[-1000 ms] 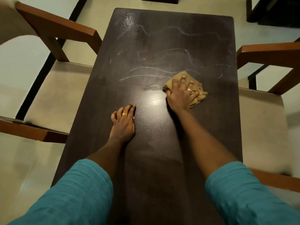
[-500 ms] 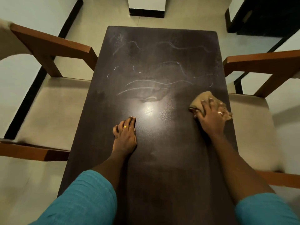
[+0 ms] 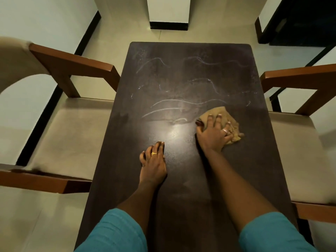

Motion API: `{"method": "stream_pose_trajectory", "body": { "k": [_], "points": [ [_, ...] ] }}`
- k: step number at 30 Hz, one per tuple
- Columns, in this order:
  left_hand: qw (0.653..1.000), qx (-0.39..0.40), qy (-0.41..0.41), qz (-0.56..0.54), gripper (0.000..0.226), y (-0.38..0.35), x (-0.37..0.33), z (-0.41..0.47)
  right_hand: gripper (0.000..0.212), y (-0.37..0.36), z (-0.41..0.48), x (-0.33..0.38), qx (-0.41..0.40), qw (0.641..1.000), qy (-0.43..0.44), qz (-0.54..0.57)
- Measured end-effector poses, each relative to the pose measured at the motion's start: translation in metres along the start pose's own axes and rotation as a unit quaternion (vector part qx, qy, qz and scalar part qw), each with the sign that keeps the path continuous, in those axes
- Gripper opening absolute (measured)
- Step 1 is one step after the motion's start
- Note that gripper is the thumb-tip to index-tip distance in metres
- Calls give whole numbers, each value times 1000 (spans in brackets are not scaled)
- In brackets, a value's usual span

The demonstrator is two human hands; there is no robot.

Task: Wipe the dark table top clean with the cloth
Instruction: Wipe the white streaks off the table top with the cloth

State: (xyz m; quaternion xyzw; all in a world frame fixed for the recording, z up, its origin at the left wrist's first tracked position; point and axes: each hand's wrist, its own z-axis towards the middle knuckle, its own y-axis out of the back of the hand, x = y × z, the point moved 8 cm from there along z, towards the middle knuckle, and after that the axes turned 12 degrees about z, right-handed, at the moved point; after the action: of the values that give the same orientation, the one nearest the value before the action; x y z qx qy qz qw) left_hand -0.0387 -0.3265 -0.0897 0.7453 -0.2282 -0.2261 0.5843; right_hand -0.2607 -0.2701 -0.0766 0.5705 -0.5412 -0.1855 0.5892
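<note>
The dark table top (image 3: 190,179) runs away from me, long and narrow. Wavy white chalk-like streaks (image 3: 181,102) cover its far half. A crumpled tan cloth (image 3: 218,112) lies right of centre, just below the nearest streaks. My right hand (image 3: 214,133) presses flat on the cloth with fingers spread over it. My left hand (image 3: 153,164) rests palm down on the bare table, fingers together, a little nearer to me and left of the cloth. A light glare sits between the two hands.
A wooden armchair with a beige seat (image 3: 69,135) stands tight against the table's left side. Another armchair (image 3: 298,151) stands against the right side. A white pillar with a dark base (image 3: 168,13) rises beyond the far end.
My right hand swept the cloth out to the table's right edge and has now come back toward the centre. The left hand stayed planted. My view has tilted up, showing more of the far floor.
</note>
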Motion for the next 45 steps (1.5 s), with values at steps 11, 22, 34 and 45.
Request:
{"method": "stream_pose_trajectory", "body": {
  "k": [11, 22, 34, 45],
  "points": [
    [1000, -4, 24, 8, 65, 3, 2, 0, 58, -70, -60, 112, 165, 935, 306, -66],
    [999, -2, 29, -14, 57, 3, 1, 1, 79, -2, -12, 3, 72, 981, 171, -65],
    [999, 10, 21, -27, 49, 4, 1, 1, 58, 39, 3, -67, -2, 999, 37, -19],
    [995, -2, -5, -98, 66, 16, 8, -5, 56, -24, -25, 44, 41, 992, 118, -14]
  ]
}}
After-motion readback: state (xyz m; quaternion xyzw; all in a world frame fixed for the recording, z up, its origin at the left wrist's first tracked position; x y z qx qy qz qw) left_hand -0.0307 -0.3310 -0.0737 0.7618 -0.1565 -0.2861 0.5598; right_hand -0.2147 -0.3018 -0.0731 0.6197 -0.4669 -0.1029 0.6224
